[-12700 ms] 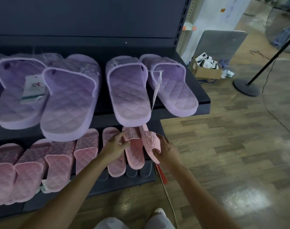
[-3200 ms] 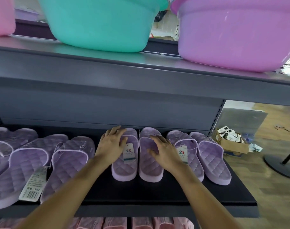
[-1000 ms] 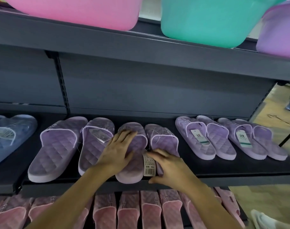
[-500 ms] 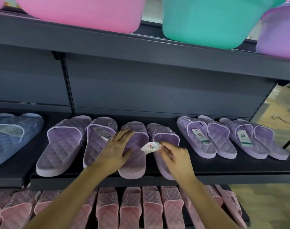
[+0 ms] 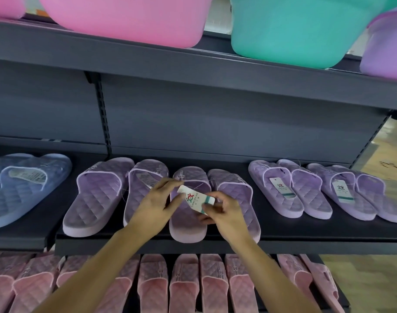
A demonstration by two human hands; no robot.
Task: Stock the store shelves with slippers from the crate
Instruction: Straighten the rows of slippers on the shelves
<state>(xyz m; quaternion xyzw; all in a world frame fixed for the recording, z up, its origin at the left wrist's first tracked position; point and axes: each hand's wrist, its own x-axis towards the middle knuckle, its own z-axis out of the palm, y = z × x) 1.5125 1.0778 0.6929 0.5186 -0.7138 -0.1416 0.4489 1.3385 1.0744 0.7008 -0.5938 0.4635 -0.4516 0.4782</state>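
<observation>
The hang tag (image 5: 196,199) is pinched logo-up, likely for display, by the left hand (image 5: 158,205) at ten o'clock and right hand (image 5: 224,213) at four.

Three shelves stacked one above another, each carrying a row of goods.

On the top shelf (image 5: 193,64) three basins (image 5: 294,30) stand side by side. On the middle shelf (image 5: 283,231) below it, right of the upright (image 5: 102,114), lie four pairs of slippers: the second pair (image 5: 236,199) is central, with one pair (image 5: 107,195) to its left and two pairs (image 5: 283,193) to its right. A further pair (image 5: 28,190) lies left of the upright. Over the central pair, the left grip (image 5: 157,206) and right grip (image 5: 227,213) hold a tag (image 5: 196,199) between them. Underneath, the lower shelf's row of slippers (image 5: 193,288) runs left to right, with floor (image 5: 362,279) beyond its right end.
</observation>
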